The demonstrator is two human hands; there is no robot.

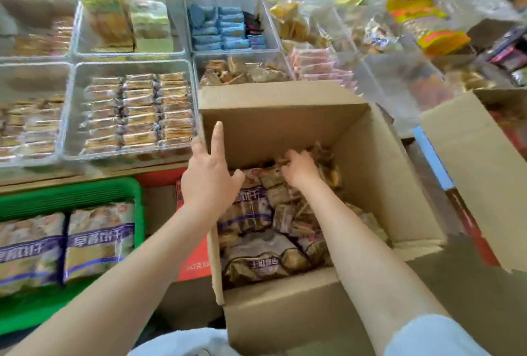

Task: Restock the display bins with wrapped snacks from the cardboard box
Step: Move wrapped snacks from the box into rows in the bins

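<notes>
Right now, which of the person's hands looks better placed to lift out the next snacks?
The right hand, probably. Its fingers are already curled among the wrapped snacks deep inside the cardboard box. The left hand is open, resting on the box's left wall, apparently steadying it.

Shelf [94,170] up top carries clear bins [128,110] packed with snacks, edge to edge; the box [379,173] sits against its front, green basket [71,198] just below.

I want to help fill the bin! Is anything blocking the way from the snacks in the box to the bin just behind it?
Nothing visible does. The right hand grips snacks in the cardboard box; the brown-snack bin sits open just past the box's far wall.
</notes>
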